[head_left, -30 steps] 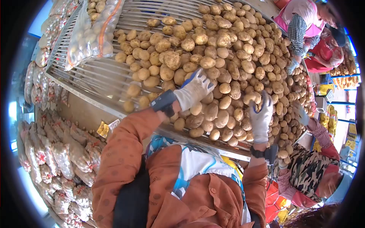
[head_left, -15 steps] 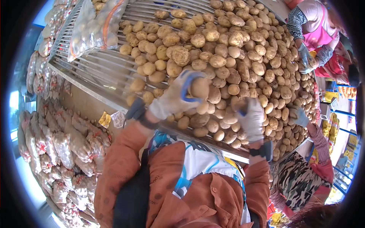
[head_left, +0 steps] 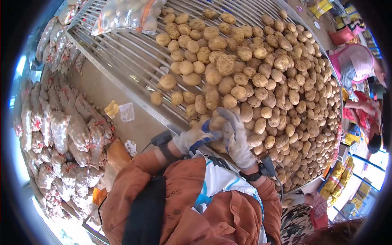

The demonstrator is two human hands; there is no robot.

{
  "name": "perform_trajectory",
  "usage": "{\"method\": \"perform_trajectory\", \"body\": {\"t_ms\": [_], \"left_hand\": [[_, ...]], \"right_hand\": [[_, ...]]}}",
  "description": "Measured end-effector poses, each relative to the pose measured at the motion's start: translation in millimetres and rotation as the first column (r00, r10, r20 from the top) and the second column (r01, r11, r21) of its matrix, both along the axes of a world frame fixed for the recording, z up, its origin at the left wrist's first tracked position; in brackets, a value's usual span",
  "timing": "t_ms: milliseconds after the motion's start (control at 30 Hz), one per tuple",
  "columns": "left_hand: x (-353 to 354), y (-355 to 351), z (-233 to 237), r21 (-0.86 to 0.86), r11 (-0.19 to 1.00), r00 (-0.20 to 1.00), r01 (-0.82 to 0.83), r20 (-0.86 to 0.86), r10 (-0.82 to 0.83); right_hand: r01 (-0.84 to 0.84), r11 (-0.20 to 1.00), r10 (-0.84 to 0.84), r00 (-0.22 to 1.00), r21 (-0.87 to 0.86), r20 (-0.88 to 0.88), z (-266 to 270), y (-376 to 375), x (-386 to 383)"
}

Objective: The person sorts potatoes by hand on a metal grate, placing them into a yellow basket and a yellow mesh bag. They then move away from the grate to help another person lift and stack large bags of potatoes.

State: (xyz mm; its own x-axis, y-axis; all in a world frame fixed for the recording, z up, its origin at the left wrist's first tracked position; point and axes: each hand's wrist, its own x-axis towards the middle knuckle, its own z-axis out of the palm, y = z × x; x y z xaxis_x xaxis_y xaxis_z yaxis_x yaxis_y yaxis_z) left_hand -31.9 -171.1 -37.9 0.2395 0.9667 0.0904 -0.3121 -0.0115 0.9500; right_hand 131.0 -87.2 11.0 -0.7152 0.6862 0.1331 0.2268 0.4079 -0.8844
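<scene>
Both gloved hands meet close to my body, at the near edge of the potato pile (head_left: pixel 281 77). My left hand (head_left: pixel 196 136), in a white and blue glove, is closed around a potato (head_left: pixel 217 122). My right hand (head_left: pixel 237 141), in a similar glove, presses against the same potato from the right, its fingers curved over it and partly hiding it. Whether a second potato sits in the right palm is hidden. Loose potatoes lie just beyond and beside both hands on the slatted metal table (head_left: pixel 122 61).
A clear bag filled with potatoes (head_left: pixel 128 16) lies at the table's far left. Stacked full sacks (head_left: pixel 67 130) stand on the floor to the left. A co-worker in pink (head_left: pixel 355 61) is across the pile; another person's patterned sleeve (head_left: pixel 316 204) shows at lower right.
My hands were apart, the left holding a potato over the pile. Both have drawn back towards my body and come together around a potato. The view has shifted, and the co-workers' hands have left the pile.
</scene>
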Motion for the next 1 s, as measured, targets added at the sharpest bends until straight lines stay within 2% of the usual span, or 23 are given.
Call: {"method": "perform_trajectory", "body": {"t_ms": [33,67,100,133,167,200,233,300,367,433,500,567,633,700,733,767,800,833,900,933,1000], "left_hand": [[-2,-8,0,0.004,1.0,1.0,-0.012,0.004,0.012],[-1,-17,1,-0.262,0.963,0.972,-0.06,0.206,0.117],[-2,-24,3,-0.514,0.857,0.893,-0.041,0.366,0.262],[-11,-30,7,-0.546,0.837,0.884,-0.034,0.375,0.28],[-17,-35,3,-0.544,0.838,0.883,-0.033,0.376,0.279],[-21,-41,-3,-0.553,0.825,0.858,-0.114,0.364,0.362],[-28,-45,-6,-0.559,0.806,0.827,-0.192,0.35,0.44],[-42,-47,0,-0.51,0.834,0.846,-0.21,0.333,0.416],[-50,-46,-1,-0.506,0.808,0.797,-0.302,0.33,0.505],[-58,-43,3,-0.521,0.8,0.77,-0.297,0.365,0.523],[-65,-43,-9,-0.531,0.795,0.762,-0.294,0.373,0.53],[-65,-35,-14,-0.538,0.796,0.755,-0.277,0.391,0.527],[-61,-26,-8,-0.547,0.797,0.744,-0.258,0.414,0.525],[-57,-14,11,-0.558,0.778,0.894,-0.289,0.133,0.427],[-57,-4,-12,-0.448,0.872,0.899,-0.197,0.272,0.342],[-53,3,-19,-0.441,0.874,0.892,-0.206,0.282,0.353],[-49,9,-24,-0.414,0.893,0.935,-0.174,0.216,0.282],[-44,14,-26,-0.392,0.909,0.967,-0.14,0.144,0.211],[-33,16,-10,-0.415,0.895,0.97,-0.163,0.098,0.222],[-31,15,-10,-0.399,0.898,0.975,-0.188,0.031,0.218],[-26,11,-13,-0.386,0.896,0.975,-0.218,-0.051,0.215]], "right_hand": [[-0.012,1.0,0.012,1.0,0.004,0.004,1,0,-4],[-0.099,0.943,0.077,0.994,-0.319,-0.082,1,0,-8],[-0.194,0.775,0.106,0.978,-0.602,-0.18,2,-1,-10],[-0.221,0.831,0.137,0.971,-0.51,-0.198,-4,4,-18],[-0.221,0.832,0.137,0.971,-0.509,-0.196,-10,12,-31],[-0.177,0.984,0.177,0.98,-0.007,0.093,-18,26,-49],[-0.229,0.837,0.048,0.935,0.497,0.351,-25,43,-66],[-0.358,0.648,-0.049,0.862,0.673,0.505,-35,84,-99],[-0.365,0.619,-0.121,0.83,0.695,0.544,-31,112,-103],[-0.386,0.583,-0.189,0.791,0.715,0.582,-19,133,-92],[-0.413,0.735,-0.222,0.603,0.538,0.766,-6,154,-74],[-0.33,0.772,-0.259,0.617,0.543,0.743,0,169,-47],[-0.335,0.814,-0.248,0.538,0.474,0.806,11,192,-11],[-0.386,0.821,-0.316,0.308,0.422,0.897,22,200,27],[-0.401,0.794,-0.382,0.255,0.457,0.888,21,206,43],[-0.42,0.767,-0.443,0.201,0.485,0.874,18,205,54],[-0.379,0.665,-0.513,0.394,0.643,0.763,11,199,60],[-0.342,0.668,-0.468,0.499,0.661,0.73,20,190,45],[-0.268,0.693,-0.317,0.72,0.669,0.617,17,159,4],[-0.3,0.876,-0.117,0.626,0.377,0.771,31,143,-29],[-0.441,0.769,-0.122,0.609,0.462,0.783,-28,118,-56]]}}
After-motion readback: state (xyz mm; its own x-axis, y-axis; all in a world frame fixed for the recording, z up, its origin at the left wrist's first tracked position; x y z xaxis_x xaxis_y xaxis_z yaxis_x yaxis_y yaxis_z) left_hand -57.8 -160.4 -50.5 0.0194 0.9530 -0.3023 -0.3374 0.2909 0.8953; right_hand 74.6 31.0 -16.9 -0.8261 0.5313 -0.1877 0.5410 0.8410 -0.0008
